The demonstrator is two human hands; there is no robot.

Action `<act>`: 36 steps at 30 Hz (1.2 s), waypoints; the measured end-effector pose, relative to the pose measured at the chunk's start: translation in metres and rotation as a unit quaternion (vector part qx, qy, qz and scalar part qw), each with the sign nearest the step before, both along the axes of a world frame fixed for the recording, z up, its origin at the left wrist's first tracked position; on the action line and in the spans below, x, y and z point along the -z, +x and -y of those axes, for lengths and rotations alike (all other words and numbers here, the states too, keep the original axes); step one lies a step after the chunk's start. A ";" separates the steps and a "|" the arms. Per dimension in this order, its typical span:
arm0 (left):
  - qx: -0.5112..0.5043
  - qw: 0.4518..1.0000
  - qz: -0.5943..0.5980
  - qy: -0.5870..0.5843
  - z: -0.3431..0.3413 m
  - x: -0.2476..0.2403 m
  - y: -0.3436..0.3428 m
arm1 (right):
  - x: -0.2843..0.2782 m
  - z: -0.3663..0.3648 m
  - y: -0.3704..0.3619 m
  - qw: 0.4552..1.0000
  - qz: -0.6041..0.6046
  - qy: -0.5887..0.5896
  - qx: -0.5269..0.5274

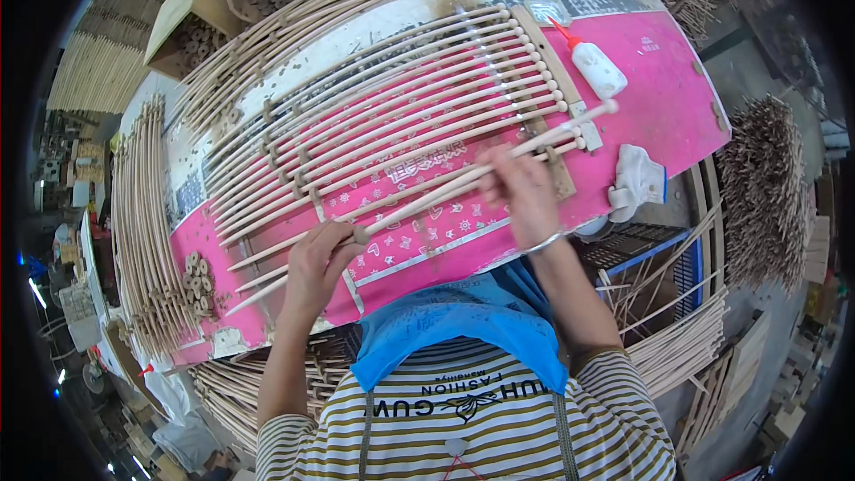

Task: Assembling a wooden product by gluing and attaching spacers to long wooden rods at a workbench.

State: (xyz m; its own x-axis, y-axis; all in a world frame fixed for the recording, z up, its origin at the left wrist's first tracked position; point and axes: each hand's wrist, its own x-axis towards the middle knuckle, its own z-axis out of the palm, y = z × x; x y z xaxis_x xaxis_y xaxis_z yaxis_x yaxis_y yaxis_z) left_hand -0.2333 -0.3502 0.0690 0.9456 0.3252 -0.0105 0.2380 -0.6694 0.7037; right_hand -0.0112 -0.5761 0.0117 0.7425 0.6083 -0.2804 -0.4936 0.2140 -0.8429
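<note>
Wooden rod (426,200) with a round knob at its upper right end: it slants across in front of you, over the near part of the bench (681,116). Your left hand (316,256) has thumb and fingers pinched together on it, with a small brown ring (361,234) right at the fingertips. Your right hand (525,196) (blurred, so its grip cannot be told) has its fingers curled beside the rod, nearer the knob.

Just beyond your hands, you have a row of knobbed rods (427,93) lying side by side, their knobs lined up near a wooden strip (541,49) on the right. Past that strip are a white bottle (598,69) with a red nozzle and, nearer you, a crumpled white cloth (636,183).

Pink patterned sheeting covers much of the bench; loose rings (198,281) are heaped at your left. At the far left, a wooden box (183,22) holds more rings. Around you, the cluttered workroom has dense rod bundles (764,196) standing on the right.
</note>
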 end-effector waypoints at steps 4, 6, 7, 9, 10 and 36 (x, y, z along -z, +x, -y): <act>-0.004 0.999 0.034 -0.004 0.041 -0.001 0.043 | 0.003 -0.032 -0.048 0.996 -0.026 0.044 -0.074; -0.009 0.999 0.025 -0.029 0.050 -0.002 0.055 | 0.005 -0.031 -0.048 0.991 -0.023 0.069 -0.115; -0.018 0.998 0.014 -0.051 0.052 -0.002 0.058 | 0.003 -0.028 -0.046 0.991 -0.022 0.068 -0.111; -0.018 0.997 0.012 -0.070 0.051 0.000 0.055 | -0.003 -0.024 -0.041 0.994 0.046 0.026 -0.095; -0.017 0.998 0.010 -0.057 0.050 0.003 0.053 | 0.002 -0.025 -0.040 0.988 0.054 0.036 -0.140; -0.030 0.999 -0.006 -0.040 0.036 0.001 0.041 | 0.002 0.016 0.018 0.995 0.008 0.074 -0.062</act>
State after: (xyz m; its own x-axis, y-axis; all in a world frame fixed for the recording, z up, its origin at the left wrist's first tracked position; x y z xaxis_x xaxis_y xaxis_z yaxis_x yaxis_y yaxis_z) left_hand -0.1927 -0.3864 0.0680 0.9240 0.3792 -0.0500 0.2851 -0.5957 0.7509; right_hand 0.0069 -0.5919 0.0092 0.6635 0.7289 -0.1689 -0.5105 0.2760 -0.8144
